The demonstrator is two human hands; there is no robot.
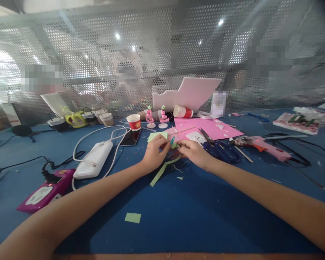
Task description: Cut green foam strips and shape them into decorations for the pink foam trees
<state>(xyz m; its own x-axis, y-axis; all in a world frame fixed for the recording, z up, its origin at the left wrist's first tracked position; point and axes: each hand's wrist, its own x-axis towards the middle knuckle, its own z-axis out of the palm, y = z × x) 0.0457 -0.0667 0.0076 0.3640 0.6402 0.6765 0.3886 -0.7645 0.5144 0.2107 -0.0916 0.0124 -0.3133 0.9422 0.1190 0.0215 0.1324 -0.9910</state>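
Near the middle of the table, my left hand (156,151) and my right hand (193,153) meet with fingers pinched. Between their fingertips is a small piece of light green paper (174,146). A small teal thing (172,140) shows at my left fingertips; its kind is unclear. Below the hands a long green paper strip (158,176) trails onto the table, its upper part partly hidden. Behind my left hand lies a green paper sheet (157,136). Dark blue-handled scissors (219,147) rest just beyond my right hand.
A pink sheet (219,129) with scraps lies behind the hands. To the right is a pink glue gun (271,147). Leftward are a white power bank (93,160), a purple power strip (47,191), a phone (130,138) and a red paper cup (134,123). Two pink spiral figures (151,119) stand behind.
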